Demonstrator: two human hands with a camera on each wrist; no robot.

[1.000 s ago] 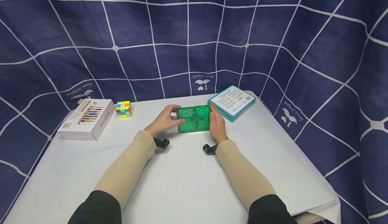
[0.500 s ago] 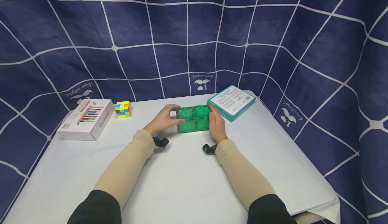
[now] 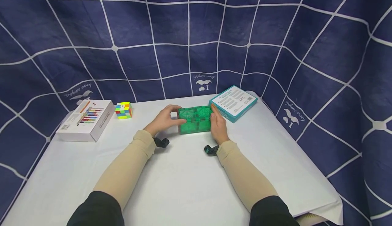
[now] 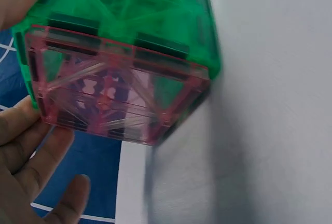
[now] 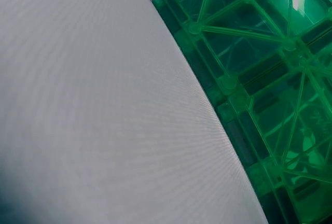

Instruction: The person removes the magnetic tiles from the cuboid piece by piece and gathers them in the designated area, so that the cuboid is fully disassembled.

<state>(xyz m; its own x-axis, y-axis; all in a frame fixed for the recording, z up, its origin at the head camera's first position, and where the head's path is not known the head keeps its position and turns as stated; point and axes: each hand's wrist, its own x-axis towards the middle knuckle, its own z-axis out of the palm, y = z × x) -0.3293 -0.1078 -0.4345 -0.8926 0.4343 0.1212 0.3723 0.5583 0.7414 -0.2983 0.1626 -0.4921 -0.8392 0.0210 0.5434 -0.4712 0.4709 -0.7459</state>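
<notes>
Head view, centre of frame: green block [image 3: 194, 120], see-through and ribbed, long side running across. Held at both ends: left hand [image 3: 163, 119] pinching the left end, thumb at the near edge, fingers round the far side; right hand [image 3: 218, 124] holding the right end, fingertips hidden behind, cannot tell how far round. Cannot tell, either, whether lifted or resting on the white tablecloth [image 3: 183, 178]. Widest room below the block: broad sweep of cloth between left sleeve [image 3: 122, 175] and right sleeve [image 3: 249, 176], down to the lower edge of frame. More cloth leftward, as far as colourful cube [image 3: 123, 110] and, just beside it, white box [image 3: 85, 120] at mid left. Tighter at right of centre: teal box [image 3: 233, 103] set aslant, left end just beyond the right fingers. Behind the block, narrow strip of cloth up to the table's back edge, then blue curtain [image 3: 196, 25], rounding the right side as well. In left wrist view, clear pink panel [image 4: 106, 99] closing the block's left end, merely a thin reddish line from the head; lower fingers there spread off the block. In right wrist view, diagonal ribs close up, long green edge slanting from top centre to bottom right, pale cloth filling the left.
</notes>
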